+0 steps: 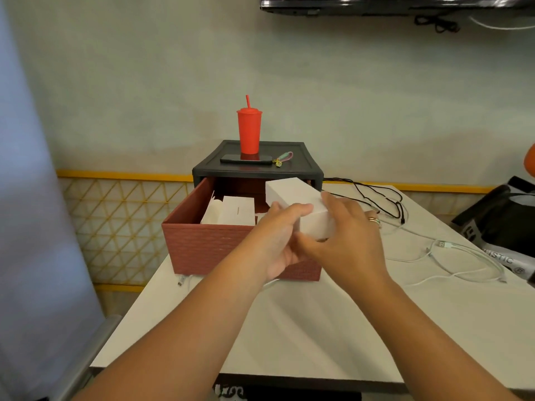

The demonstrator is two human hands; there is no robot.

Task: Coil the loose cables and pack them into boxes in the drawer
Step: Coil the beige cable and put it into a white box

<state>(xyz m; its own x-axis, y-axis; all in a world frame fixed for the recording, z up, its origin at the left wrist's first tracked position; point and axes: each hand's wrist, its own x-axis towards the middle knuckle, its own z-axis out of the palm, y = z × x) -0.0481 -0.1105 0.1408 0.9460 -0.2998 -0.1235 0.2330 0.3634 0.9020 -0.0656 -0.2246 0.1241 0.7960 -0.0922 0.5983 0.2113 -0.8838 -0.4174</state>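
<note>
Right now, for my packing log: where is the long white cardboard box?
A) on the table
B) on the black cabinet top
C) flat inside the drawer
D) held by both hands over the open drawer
D: left hand and right hand grip the long white cardboard box above the red-brown drawer.

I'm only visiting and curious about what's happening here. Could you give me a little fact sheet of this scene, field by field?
Hands: left hand and right hand both grip one white box
Box position: held above the right side of the open red-brown drawer
Inside drawer: more white boxes at the left
Cabinet top: red tumbler with straw, black phone and keychain on the black cabinet
Loose cables: black cable and white cables lie uncoiled on the table, right of the drawer
</note>
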